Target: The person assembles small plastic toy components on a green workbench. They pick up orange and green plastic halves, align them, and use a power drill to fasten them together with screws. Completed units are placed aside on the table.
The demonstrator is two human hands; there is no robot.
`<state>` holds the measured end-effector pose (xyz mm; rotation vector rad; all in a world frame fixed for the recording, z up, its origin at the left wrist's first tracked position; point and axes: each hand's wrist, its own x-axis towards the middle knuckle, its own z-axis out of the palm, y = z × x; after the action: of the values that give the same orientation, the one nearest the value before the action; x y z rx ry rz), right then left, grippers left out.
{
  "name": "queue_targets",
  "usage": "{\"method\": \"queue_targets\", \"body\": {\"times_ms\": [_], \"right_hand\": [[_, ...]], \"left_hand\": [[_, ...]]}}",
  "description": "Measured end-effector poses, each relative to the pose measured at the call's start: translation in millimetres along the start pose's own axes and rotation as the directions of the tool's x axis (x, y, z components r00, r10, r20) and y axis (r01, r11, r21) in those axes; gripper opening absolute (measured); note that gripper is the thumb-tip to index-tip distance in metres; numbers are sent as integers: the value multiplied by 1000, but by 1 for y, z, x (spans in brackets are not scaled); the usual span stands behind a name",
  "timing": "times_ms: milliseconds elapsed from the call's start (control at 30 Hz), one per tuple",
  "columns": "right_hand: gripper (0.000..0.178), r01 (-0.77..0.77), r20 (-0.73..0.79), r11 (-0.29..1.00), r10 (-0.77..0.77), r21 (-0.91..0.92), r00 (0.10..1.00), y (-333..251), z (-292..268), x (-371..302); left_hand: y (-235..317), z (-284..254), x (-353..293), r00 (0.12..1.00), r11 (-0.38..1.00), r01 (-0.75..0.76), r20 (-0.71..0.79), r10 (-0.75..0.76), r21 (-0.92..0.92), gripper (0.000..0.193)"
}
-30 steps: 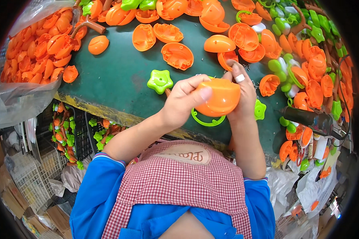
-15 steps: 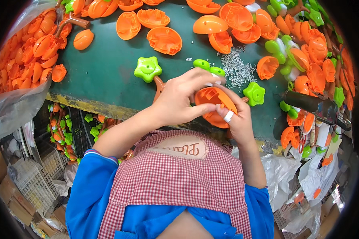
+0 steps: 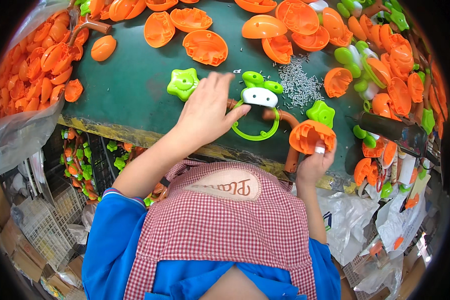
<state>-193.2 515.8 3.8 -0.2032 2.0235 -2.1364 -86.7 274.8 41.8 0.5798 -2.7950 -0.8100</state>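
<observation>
In front of me a bright green ring (image 3: 255, 137) lies with a white two-holed piece (image 3: 260, 97) and green lobes (image 3: 253, 78) at its top. A brown curved branch-like plastic piece (image 3: 287, 119) runs beside and partly under the ring. Two green star-shaped pieces, one on the left (image 3: 183, 84) and one on the right (image 3: 321, 114), flank it. My left hand (image 3: 207, 107) is open, its thumb at the ring's left edge, its fingers stretched and slightly blurred. At the right, an orange half shell (image 3: 303, 137) is gripped by my right hand (image 3: 315, 165), its hollow inside partly visible.
Small metal screws (image 3: 300, 82) lie in a pile beyond the ring. Several orange half shells (image 3: 205, 47) are spread across the green table (image 3: 130, 90). A bag of orange pieces (image 3: 30, 75) stands left; a dark tool (image 3: 392, 131) extends over the right side.
The orange shell has moved right and down in my right hand, uncovering the green ring and white piece. My left hand has come off the shell and shifted left.
</observation>
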Motion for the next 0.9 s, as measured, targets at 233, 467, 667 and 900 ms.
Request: {"method": "queue_targets", "body": {"times_ms": [233, 467, 667, 900], "right_hand": [[23, 14, 51, 1000, -15, 17, 999, 24, -4, 4], [31, -134, 565, 986, 56, 97, 823, -32, 4, -13], [34, -739, 405, 573, 806, -354, 432, -35, 50, -16], [54, -863, 786, 471, 457, 182, 416, -17, 34, -10]], "left_hand": [[-7, 7, 41, 799, 839, 445, 561, -215, -312, 60], [-3, 0, 45, 742, 613, 540, 670, -23, -577, 65], [-12, -5, 55, 586, 343, 754, 810, 37, -561, 62], [4, -28, 48, 540, 398, 776, 842, -19, -489, 73]]}}
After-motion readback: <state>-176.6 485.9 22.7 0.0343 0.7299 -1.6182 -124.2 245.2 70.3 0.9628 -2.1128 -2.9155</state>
